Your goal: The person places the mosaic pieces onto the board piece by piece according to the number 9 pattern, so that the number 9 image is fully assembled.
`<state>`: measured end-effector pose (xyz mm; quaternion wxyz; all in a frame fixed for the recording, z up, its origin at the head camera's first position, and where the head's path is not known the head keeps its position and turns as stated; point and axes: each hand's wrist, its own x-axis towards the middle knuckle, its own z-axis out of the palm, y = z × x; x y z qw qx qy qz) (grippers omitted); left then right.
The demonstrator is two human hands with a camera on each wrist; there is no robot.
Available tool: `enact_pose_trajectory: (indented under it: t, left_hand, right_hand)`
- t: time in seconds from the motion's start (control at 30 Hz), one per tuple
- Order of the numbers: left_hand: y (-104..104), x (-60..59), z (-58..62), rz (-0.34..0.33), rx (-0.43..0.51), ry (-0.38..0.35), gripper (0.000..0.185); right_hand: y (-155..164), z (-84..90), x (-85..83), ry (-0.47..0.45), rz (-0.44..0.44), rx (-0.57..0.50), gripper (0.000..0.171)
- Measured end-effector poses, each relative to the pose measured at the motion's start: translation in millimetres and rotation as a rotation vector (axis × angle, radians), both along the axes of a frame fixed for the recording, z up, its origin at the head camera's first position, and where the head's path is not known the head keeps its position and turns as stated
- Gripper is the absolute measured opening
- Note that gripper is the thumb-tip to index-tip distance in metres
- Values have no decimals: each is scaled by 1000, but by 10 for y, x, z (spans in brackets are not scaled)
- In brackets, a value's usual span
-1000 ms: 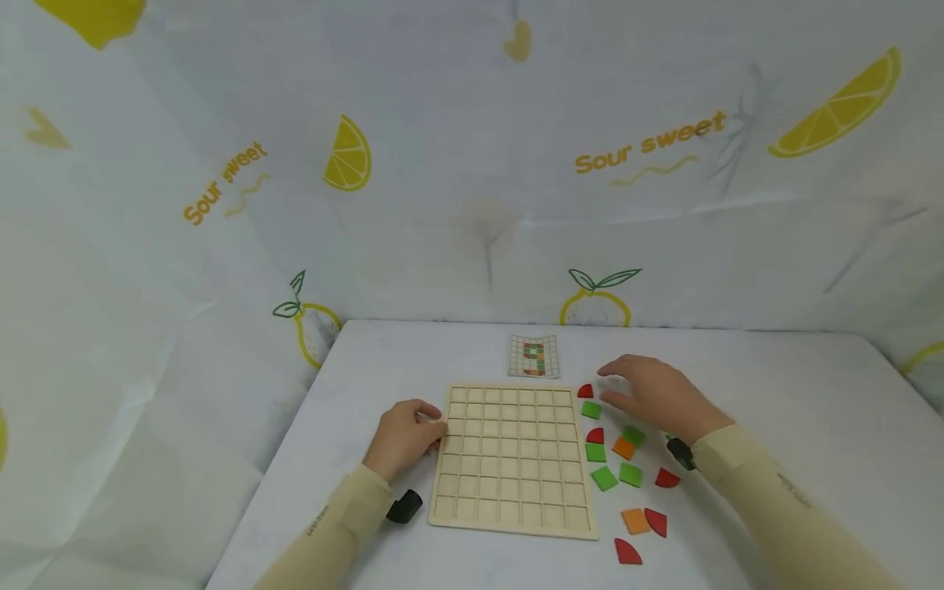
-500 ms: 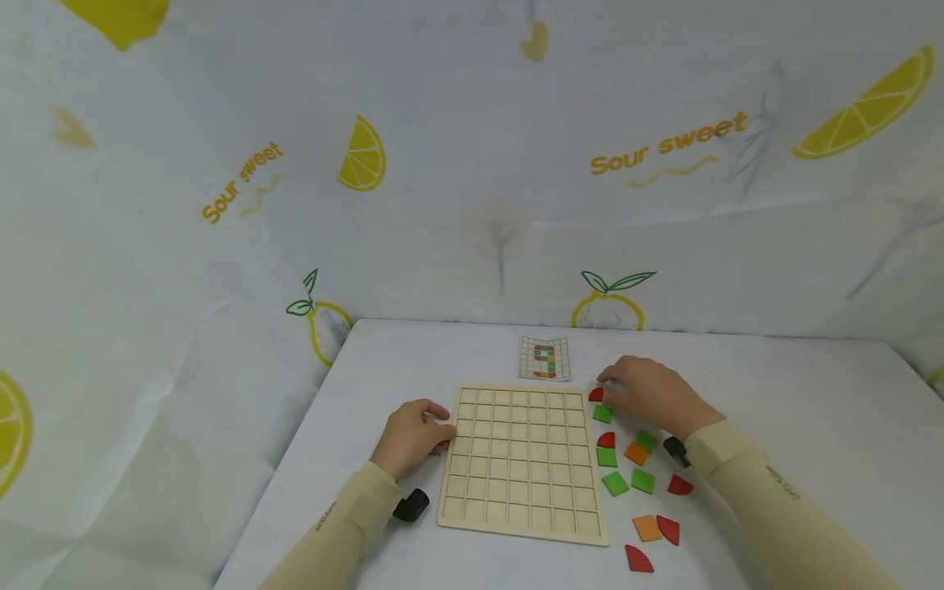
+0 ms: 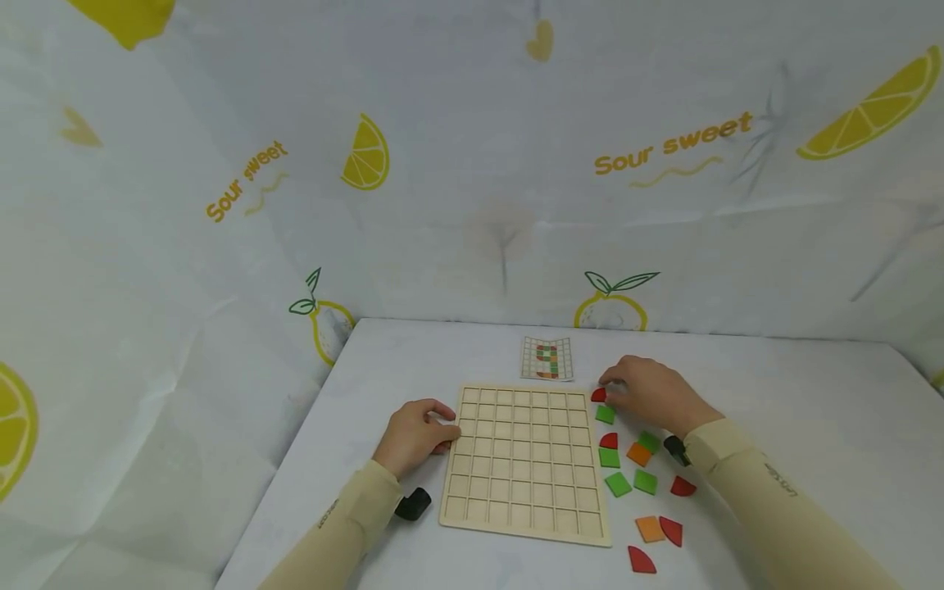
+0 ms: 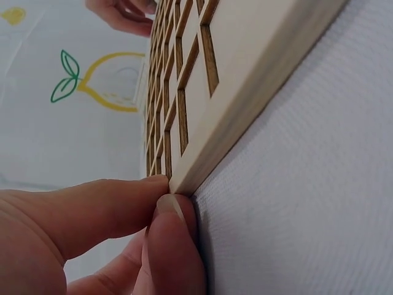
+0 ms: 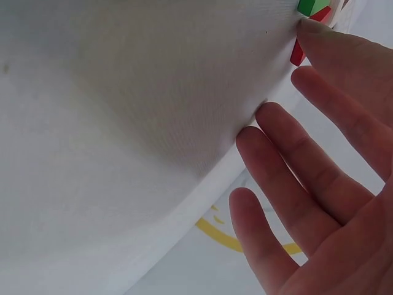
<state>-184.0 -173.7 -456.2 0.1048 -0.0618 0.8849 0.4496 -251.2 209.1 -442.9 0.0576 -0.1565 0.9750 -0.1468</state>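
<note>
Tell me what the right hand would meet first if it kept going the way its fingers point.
The right hand points left, toward the board. Its fingertips already touch the red piece by the board's far right corner. Just beyond that lies the board edge, though the gap between piece and board is hard to judge.

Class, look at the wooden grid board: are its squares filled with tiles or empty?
Empty. Every cell of the wooden grid board shows bare wood; the coloured tiles lie loose on the table to its right.
</note>
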Motion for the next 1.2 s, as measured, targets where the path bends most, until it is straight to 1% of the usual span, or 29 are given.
enact_pose_trajectory:
  t: [0.3,0.6,0.93,1.2]
  left_hand:
    - [5,-3,-7,17,43,-22,24]
    - [-4,-2,-16,0,27,-20,25]
    - [-23,-6,-15,16,47,-20,25]
    - [-18,-12,-11,23,60,-24,25]
  right_hand:
    - [19,-31,2,23,1,15,18]
    - [9,-17,21,18,-7,2,19]
    - [-56,89,45,19,-15,-35,20]
    - [-242,158,65,4,5,-64,23]
